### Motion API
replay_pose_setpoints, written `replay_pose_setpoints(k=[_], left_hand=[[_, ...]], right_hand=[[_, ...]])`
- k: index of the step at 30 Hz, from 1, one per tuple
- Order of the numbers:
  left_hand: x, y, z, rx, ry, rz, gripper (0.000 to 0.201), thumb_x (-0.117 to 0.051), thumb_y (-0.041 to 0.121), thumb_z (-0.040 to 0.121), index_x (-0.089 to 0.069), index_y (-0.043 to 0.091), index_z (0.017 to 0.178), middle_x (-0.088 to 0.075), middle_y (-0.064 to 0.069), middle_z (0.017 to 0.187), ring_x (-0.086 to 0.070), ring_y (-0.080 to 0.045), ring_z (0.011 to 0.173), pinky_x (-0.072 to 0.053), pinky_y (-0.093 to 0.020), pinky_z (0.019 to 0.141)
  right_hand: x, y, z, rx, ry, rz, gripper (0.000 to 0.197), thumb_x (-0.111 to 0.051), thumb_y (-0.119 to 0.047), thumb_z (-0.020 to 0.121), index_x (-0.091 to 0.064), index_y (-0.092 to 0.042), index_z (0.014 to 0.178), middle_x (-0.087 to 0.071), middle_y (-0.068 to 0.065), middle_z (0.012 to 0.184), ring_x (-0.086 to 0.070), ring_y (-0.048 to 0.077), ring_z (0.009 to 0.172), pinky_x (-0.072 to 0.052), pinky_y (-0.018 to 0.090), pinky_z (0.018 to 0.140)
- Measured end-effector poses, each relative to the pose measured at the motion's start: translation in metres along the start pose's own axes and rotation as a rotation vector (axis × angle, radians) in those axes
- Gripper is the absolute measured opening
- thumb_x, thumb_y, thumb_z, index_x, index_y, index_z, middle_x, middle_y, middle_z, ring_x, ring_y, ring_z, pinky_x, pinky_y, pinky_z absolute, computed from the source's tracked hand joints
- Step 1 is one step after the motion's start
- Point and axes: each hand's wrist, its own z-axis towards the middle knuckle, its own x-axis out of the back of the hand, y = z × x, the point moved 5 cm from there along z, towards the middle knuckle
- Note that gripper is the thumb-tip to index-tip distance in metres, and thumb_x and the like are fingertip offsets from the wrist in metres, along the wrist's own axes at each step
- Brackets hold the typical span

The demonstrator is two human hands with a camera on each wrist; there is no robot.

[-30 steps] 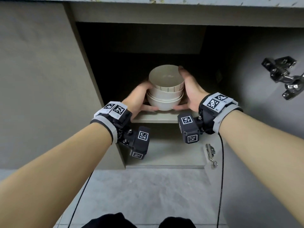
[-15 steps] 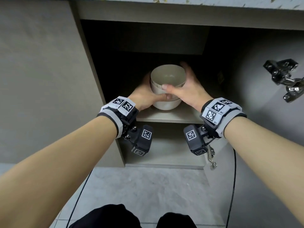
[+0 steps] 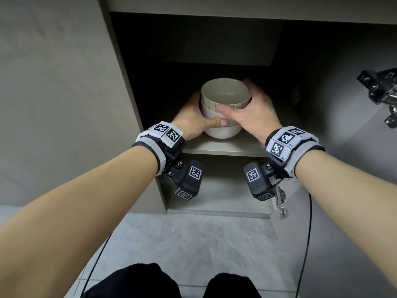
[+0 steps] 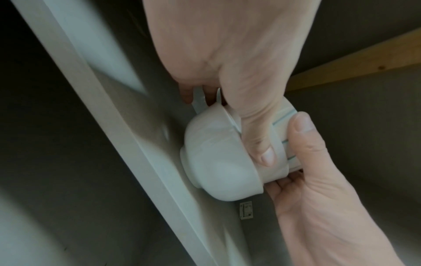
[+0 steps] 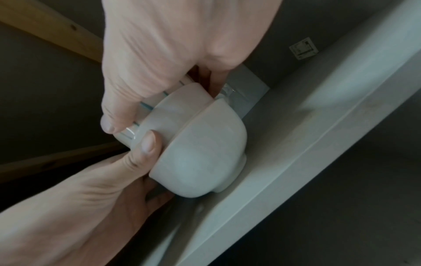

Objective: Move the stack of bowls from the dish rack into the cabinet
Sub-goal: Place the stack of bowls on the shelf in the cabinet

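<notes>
Inside the open cabinet (image 3: 133, 104), the left hand (image 3: 194, 120) curls around one side of the stack of cream bowls (image 3: 223, 108) standing on the middle shelf (image 3: 225, 147) between both hands, while the right hand (image 3: 255, 112) clasps its opposite side, thumb across the ribbed upper bowl.

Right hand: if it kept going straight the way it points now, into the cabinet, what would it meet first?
The right hand already grips the stack of bowls on the shelf. Beyond its fingertips the way looks free until the dark cabinet back wall, though depth there is unclear.
</notes>
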Motion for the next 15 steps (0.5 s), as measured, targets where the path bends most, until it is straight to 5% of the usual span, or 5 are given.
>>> replay_pose_setpoints(k=[5,9,15], left_hand=[[0.0023,-0.0022,0.0029,0.009,-0.009,0.045,0.091,-0.093,0.020,0.067,-0.044,0.013,0.143,-0.060,0.007,0.126,-0.055,-0.007,0.115,-0.040,-0.004,0.087],[0.0026,-0.0017,0.0033,0.012,-0.006,0.045,0.088,-0.093,0.016,0.066,-0.047,0.011,0.141,-0.063,0.003,0.126,-0.059,-0.011,0.116,-0.044,-0.015,0.096],[0.0047,-0.0018,0.0048,0.029,0.000,0.051,0.091,-0.094,0.017,0.064,-0.047,0.013,0.142,-0.063,0.000,0.133,-0.057,-0.012,0.120,-0.042,-0.018,0.096]], right_hand=[[0.0007,-0.0021,-0.0005,0.018,0.030,-0.023,0.083,-0.075,-0.070,0.062,-0.056,-0.026,0.130,-0.066,-0.003,0.123,-0.061,0.018,0.116,-0.052,0.035,0.095],[0.0019,-0.0043,-0.0009,0.039,0.039,-0.034,0.084,-0.072,-0.073,0.060,-0.057,-0.027,0.129,-0.067,-0.001,0.125,-0.062,0.020,0.117,-0.053,0.034,0.094],[0.0015,-0.0030,0.0002,0.032,0.043,-0.077,0.097,-0.070,-0.077,0.058,-0.053,-0.024,0.138,-0.063,0.002,0.135,-0.057,0.023,0.127,-0.051,0.041,0.104]])
